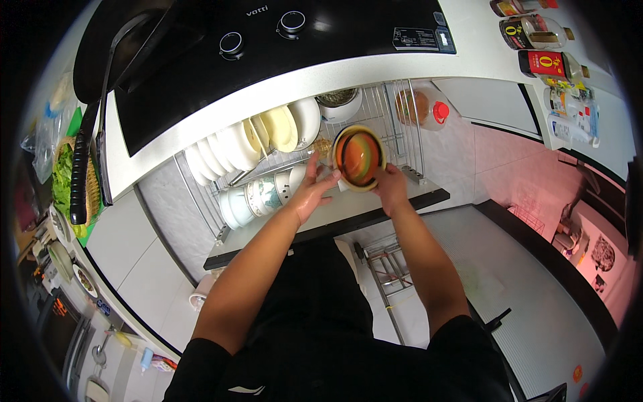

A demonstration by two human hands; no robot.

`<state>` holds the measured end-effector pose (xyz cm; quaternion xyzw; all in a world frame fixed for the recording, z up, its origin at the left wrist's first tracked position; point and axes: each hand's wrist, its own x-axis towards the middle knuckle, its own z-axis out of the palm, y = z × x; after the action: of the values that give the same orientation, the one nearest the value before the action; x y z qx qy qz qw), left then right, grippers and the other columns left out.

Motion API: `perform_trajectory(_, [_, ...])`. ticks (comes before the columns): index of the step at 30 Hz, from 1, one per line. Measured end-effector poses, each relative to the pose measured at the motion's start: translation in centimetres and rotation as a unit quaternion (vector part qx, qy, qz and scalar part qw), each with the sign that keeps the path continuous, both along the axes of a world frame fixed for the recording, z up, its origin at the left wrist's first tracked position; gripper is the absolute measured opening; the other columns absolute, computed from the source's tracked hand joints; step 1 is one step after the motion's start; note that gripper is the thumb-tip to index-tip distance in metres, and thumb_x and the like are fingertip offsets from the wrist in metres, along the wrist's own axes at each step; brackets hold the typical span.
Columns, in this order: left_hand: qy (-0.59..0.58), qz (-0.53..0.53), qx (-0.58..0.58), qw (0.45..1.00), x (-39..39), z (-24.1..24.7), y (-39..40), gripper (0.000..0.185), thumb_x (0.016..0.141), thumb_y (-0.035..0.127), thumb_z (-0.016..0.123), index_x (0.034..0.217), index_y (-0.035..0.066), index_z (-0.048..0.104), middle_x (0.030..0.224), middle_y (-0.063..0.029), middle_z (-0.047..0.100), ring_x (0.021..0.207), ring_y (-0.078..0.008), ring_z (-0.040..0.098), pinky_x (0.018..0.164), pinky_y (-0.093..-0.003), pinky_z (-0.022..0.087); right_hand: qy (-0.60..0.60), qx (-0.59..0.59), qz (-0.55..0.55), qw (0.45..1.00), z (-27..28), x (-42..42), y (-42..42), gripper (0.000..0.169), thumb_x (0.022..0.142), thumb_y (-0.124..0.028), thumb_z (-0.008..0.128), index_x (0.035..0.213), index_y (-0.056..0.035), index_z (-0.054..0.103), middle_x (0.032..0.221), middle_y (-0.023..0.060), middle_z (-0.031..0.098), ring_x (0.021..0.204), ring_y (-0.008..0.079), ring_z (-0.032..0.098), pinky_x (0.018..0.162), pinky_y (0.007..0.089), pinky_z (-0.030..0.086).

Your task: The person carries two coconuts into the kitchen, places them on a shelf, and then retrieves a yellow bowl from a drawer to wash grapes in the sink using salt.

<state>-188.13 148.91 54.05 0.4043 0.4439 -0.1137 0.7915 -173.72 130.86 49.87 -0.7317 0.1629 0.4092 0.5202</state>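
Note:
An orange, green and black striped bowl [359,157] with a pale rim is tilted above a pulled-out wire dish rack [392,113]. My right hand [391,187] grips its lower right rim. At its left side is my left hand [315,192], its fingers spread and the thumb by the rim; whether it touches the bowl is unclear. White plates [221,151] and yellow plates [279,128] stand on edge at the back of the rack. Nearer to me, several bowls [256,197] stand on their sides in a row. A dark-filled white pot [339,103] sits behind the striped bowl.
The black gas cooktop [311,40] lies beyond the drawer, with a wok [120,45] and its black handle at the left. A red-capped plastic jug [427,108] stands right of the rack. Sauce bottles [550,65] line the right counter. A folded metal stepladder [389,271] is below the drawer front.

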Motion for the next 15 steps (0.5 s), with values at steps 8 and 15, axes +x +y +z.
perform_trajectory(8, [-0.056, -0.011, 0.012, 0.998, -0.5, 2.1, 0.4, 0.073, 0.092, 0.008, 0.055, 0.156, 0.025, 0.024, 0.138, -0.0071, 0.05, 0.115, -0.0166, 0.055, 0.075, -0.0288, 0.053, -0.263, -0.188, 0.405, 0.855, 3.7, -0.9, 1.8, 0.035, 0.093, -0.032, 0.063, 0.083, 0.0007, 0.068, 0.075, 0.0177, 0.071, 0.066, 0.0296, 0.072, 0.059, 0.0406, 0.056])
perform_trajectory(15, [-0.096, 0.039, 0.244, 0.964, -0.8, -0.5, -0.2, 0.075, 0.089, -0.002, 0.052, 0.156, 0.017, 0.026, 0.138, -0.0116, 0.051, 0.114, -0.0169, 0.058, 0.083, -0.0277, 0.052, -0.416, -0.244, 0.617, 0.622, 6.3, 1.2, 3.3, 0.033, 0.097, -0.029, 0.055, 0.081, -0.0026, 0.068, 0.074, 0.0195, 0.069, 0.07, 0.0397, 0.07, 0.065, 0.0489, 0.058])
